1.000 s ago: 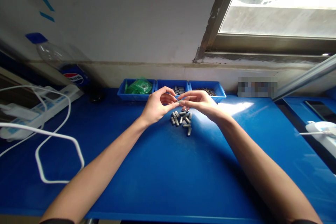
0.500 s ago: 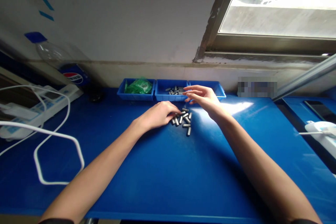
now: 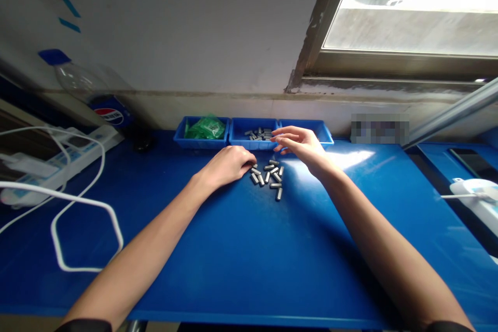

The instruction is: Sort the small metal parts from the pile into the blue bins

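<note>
Several short, silvery metal pieces [image 3: 276, 177] lie loose in a cluster on the blue table. At the cluster's left edge my left hand [image 3: 229, 167] rests low, fingers curled and pinched at a small metal piece [image 3: 254, 166] that shows just beyond the fingertips. The grip itself is largely hidden by the hand. My right hand [image 3: 301, 144] hovers behind the cluster, fingers apart and holding nothing. It partly covers the middle and right bins. More such pieces lie in the middle blue bin [image 3: 249, 143].
The left blue bin [image 3: 200, 143] holds green plastic packets [image 3: 208, 128]. The right blue bin [image 3: 324, 135] is partly hidden. A bottle [image 3: 111, 110], a power strip [image 3: 42, 179] and white cables [image 3: 116, 218] are at left. A phone [image 3: 472, 162] lies far right.
My left hand has drawn back a little to the left, away from the cluster, uncovering more of the pieces. My right hand has hardly moved.
</note>
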`<state>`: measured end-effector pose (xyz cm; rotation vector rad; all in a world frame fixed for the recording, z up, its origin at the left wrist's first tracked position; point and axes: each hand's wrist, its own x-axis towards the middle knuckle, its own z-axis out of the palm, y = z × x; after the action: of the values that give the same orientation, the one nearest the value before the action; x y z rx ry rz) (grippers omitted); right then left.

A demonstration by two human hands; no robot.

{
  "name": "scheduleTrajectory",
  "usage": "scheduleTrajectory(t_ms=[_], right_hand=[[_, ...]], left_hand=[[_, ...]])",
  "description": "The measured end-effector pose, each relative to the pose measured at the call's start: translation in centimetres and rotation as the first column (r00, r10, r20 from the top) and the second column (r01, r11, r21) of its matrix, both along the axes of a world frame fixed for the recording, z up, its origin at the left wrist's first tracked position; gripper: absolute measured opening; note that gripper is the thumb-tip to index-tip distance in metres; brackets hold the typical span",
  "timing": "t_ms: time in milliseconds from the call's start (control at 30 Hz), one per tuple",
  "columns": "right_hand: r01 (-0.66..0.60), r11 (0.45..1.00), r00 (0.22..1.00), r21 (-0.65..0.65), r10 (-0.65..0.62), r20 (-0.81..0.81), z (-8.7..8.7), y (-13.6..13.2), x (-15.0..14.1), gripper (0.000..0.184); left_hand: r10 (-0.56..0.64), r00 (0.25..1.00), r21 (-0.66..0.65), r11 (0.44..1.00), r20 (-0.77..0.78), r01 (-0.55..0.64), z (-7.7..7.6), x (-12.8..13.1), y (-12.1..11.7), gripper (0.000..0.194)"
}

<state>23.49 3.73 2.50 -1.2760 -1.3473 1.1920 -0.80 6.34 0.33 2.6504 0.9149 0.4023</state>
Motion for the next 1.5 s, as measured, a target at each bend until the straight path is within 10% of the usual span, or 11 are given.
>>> scheduleTrajectory(t_ms=[300, 600, 933, 1067, 1200, 1500], right_hand=[[-0.082, 0.996, 0.993, -0.04, 0.086, 0.085, 0.0, 0.2, 0.7, 0.028], [-0.263, 0.964, 0.965, -0.05, 0.263, -0.004, 0.2, -0.5, 0.4, 0.049], [-0.151, 0.989, 0.988, 0.005, 0.151, -0.03, -0.3, -0.5, -0.7, 0.039], [0.057, 0.997, 0.998, 0.047, -0.056, -0.036, -0.3, -0.1, -0.5, 0.041], [0.111, 0.994, 0.989, 0.009, -0.11, -0.101, -0.2, 0.1, -0.4, 0.047], [0.106, 0.994, 0.988, -0.008, -0.106, -0.11, -0.2, 0.1, -0.2, 0.037]], left_hand=[[0.22, 0.87, -0.317, 0.945, 0.441, -0.079, 0.6, 0.7, -0.3, 0.015], [0.526, 0.609, -0.679, 0.733, 0.593, 0.028, 1.0, 1.8, -0.5, 0.044], [0.422, 0.714, -0.618, 0.786, 0.558, 0.019, 0.4, 1.9, -0.6, 0.03], [0.096, 0.926, -0.429, 0.9, 0.365, 0.075, 1.6, 0.5, -0.5, 0.015], [-0.162, 0.962, -0.312, 0.923, 0.218, 0.226, 2.0, -0.1, -0.5, 0.025], [-0.138, 0.989, -0.184, 0.972, 0.045, 0.144, 0.6, -0.2, 0.2, 0.023]])
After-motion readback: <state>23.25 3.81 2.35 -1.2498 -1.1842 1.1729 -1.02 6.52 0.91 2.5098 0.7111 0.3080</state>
